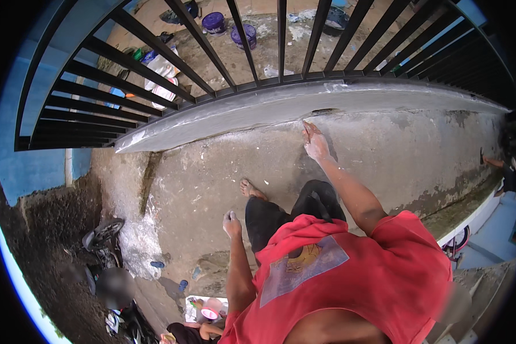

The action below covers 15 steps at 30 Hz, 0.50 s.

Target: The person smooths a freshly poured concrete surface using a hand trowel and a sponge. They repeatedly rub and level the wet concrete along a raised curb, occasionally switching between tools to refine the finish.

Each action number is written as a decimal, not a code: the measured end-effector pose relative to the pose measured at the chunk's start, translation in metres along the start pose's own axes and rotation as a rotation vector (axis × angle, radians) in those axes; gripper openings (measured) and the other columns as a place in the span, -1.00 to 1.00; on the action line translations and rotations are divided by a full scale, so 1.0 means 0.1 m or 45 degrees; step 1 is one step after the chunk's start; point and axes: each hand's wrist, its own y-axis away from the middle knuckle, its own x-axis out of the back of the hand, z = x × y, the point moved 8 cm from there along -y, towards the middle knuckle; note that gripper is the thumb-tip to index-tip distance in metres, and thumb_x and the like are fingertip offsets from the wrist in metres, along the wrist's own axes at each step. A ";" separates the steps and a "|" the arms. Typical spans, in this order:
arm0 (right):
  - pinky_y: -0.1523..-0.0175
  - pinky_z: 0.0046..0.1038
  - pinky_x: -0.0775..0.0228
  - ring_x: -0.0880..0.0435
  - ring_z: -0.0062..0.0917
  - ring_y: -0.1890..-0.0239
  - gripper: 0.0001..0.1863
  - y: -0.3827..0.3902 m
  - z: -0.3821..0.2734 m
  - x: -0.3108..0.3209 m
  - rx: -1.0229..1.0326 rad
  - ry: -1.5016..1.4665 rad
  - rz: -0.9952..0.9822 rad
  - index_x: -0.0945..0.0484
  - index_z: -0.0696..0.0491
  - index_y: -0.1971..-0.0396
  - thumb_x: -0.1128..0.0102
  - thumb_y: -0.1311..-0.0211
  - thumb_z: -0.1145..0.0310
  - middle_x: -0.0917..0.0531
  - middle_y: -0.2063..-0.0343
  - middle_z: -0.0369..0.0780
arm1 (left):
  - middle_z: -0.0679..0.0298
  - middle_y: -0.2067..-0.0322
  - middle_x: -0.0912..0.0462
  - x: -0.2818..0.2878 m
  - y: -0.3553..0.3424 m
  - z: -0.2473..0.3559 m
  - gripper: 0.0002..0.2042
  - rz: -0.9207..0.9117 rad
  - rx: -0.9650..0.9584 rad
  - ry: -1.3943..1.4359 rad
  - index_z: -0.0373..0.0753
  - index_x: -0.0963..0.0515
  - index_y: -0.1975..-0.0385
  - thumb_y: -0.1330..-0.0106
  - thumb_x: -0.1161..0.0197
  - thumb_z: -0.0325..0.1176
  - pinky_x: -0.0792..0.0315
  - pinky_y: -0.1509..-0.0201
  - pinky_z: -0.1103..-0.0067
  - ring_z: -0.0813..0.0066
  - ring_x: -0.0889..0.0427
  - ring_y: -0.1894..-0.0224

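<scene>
My right hand (315, 143) reaches forward, dusted with pale powder, its fingers stretched out. The fingertips are close to the foot of a low grey plastered ledge (235, 117), near a dark crack (325, 110) along its lower edge. Whether they touch the surface I cannot tell, and I see nothing held. Lower and to the left, my left hand (231, 225) is whitish with dust and has its fingers curled in. What it holds, if anything, is hidden. My bare foot (252, 189) rests on the stained concrete floor (206, 178) between the two hands.
Black metal railing bars (241, 40) rise from the ledge. Beyond them are purple buckets (214, 23), a dark basin (336, 22) and white sacks (165, 71). A motorcycle (104, 235), blue sandals (157, 264) and a white tray (192, 312) lie leftward. Other people are at both sides.
</scene>
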 end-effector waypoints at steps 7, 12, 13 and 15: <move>-0.67 -0.16 0.05 -0.15 -0.19 -0.60 -0.42 -0.49 -0.39 -0.79 -0.076 0.170 0.050 -0.24 0.04 -0.54 0.20 -0.67 0.12 -0.37 -0.49 -0.07 | -0.08 0.00 -0.76 -0.17 -1.95 1.48 -0.63 -0.271 -0.540 -0.361 -0.36 -0.64 -0.13 -0.53 -0.18 -0.21 -0.55 -0.18 0.25 -0.02 -0.74 -0.05; -0.72 -0.16 0.20 -0.07 -0.25 -0.64 -0.43 -1.27 -0.56 -1.32 0.138 0.383 0.273 -0.23 -0.03 -0.56 0.26 -0.69 0.11 -0.26 -0.56 -0.14 | -0.14 -0.26 -0.56 -0.65 -2.60 2.86 -0.57 -0.176 -1.313 -0.798 -0.28 -0.49 -0.30 -0.56 -0.15 -0.19 -0.30 -0.43 0.05 -0.13 -0.46 -0.37; -0.72 -0.15 0.24 -0.07 -0.27 -0.65 -0.43 -1.48 -0.62 -1.44 0.209 0.298 0.327 -0.25 -0.06 -0.56 0.26 -0.69 0.08 -0.28 -0.55 -0.17 | -0.15 -0.29 -0.52 -0.80 -2.86 2.96 -0.57 -0.060 -1.563 -0.732 -0.28 -0.47 -0.31 -0.57 -0.13 -0.18 -0.27 -0.43 0.02 -0.13 -0.42 -0.39; -0.73 -0.10 0.32 -0.12 -0.34 -0.63 -0.45 -1.64 -0.75 -1.80 0.297 0.277 0.360 -0.32 -0.10 -0.52 0.26 -0.69 0.04 -0.34 -0.53 -0.23 | -0.20 -0.22 -0.57 -0.93 -2.93 3.41 -0.59 0.137 -1.908 -0.654 -0.31 -0.53 -0.25 -0.59 -0.10 -0.17 -0.29 -0.41 -0.02 -0.17 -0.49 -0.33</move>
